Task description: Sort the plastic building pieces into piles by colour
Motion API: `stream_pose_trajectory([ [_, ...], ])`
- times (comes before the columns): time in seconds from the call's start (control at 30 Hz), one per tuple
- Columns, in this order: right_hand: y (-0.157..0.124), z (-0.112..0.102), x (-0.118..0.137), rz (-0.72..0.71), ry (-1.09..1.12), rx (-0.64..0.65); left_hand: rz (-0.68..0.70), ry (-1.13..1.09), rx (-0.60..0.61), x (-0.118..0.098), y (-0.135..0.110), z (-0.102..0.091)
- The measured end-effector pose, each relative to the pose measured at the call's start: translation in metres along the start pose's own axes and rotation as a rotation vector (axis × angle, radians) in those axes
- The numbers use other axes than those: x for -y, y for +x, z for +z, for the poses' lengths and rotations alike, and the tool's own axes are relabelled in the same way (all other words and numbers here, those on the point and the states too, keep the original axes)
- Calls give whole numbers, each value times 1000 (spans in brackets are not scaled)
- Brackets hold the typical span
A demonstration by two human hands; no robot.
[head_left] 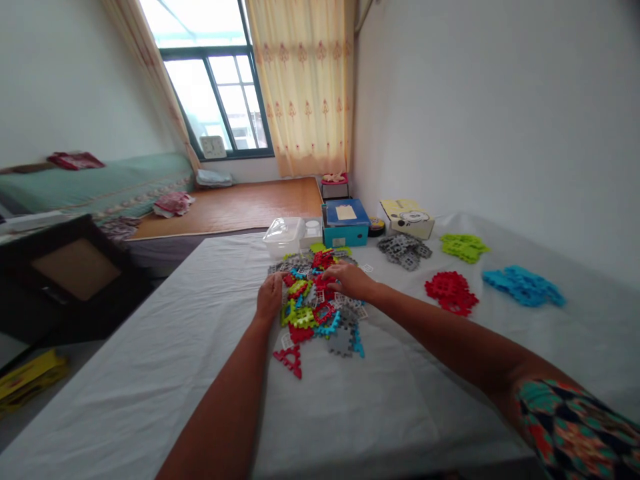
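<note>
A mixed pile of flat plastic interlocking building pieces (303, 319) lies on the table, in red, lime green, blue, grey and white. My left hand (270, 297) is at the pile's left edge, fingers bent and close together; what they hold, if anything, is hidden. Reaching in from the right, my right hand (350, 280) has thumb and fingers closed on a red building piece (324, 283) in the upper part of the pile. A red triangular piece (290, 360) lies at the near end, close to a grey square piece (341, 341).
Single-colour piles stand to the right: grey (404, 250), lime green (464, 247), red (451, 293) and blue (524, 285). Behind the mixed pile are a clear plastic container (283, 233), a blue box (346, 223) and a yellow box (407, 219). A white cloth (165, 347) covers the table.
</note>
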State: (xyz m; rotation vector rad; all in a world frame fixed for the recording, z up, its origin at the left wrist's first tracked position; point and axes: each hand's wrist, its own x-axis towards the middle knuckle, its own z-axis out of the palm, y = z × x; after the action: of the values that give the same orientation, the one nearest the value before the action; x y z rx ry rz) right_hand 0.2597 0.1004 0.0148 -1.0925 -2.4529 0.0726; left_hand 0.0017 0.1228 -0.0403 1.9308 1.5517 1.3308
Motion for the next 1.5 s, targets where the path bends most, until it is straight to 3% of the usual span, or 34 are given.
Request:
stream_pose_trajectory([
  [0.1,-18,-20,-7,2,-14,-106,-2,-4,18,0,0,-1],
  [0.2,-49,-43,-19,108,11,-248,-7,-2,41,2,1,-2],
  [0.33,-118,-72,-52,410,169,-405,-24,77,47,3,3,-4],
  [0.43,-184,-88,-89,675,209,-601,-13,130,53,-1,3,-5],
  [0.57,-252,-93,-131,983,156,-885,11,185,57,-8,1,-5],
  [0.67,-268,-86,-140,1044,278,-851,33,214,77,-8,1,-5],
  [0.73,-267,-82,-138,988,311,-752,33,222,90,-8,1,-5],
  [0.8,-263,-79,-135,936,209,-699,27,216,90,-8,1,-5],
  [0.93,-258,-81,-126,895,-133,-770,34,206,78,-14,-3,-4],
  [1.03,-241,-83,-104,788,-216,-821,35,189,76,-18,-4,-2],
  [1.1,-218,-80,-79,647,-159,-716,38,168,68,-19,-5,-1],
  [1.2,-170,-65,-40,350,-18,-374,46,156,63,-17,-5,0],
  [1.27,-135,-48,-25,201,16,-220,47,151,66,-16,-6,0],
  [1.33,-105,-29,-23,166,-8,-165,54,142,73,-15,-6,0],
  [1.5,-63,9,-40,309,3,-157,45,120,73,-12,-6,-2],
])
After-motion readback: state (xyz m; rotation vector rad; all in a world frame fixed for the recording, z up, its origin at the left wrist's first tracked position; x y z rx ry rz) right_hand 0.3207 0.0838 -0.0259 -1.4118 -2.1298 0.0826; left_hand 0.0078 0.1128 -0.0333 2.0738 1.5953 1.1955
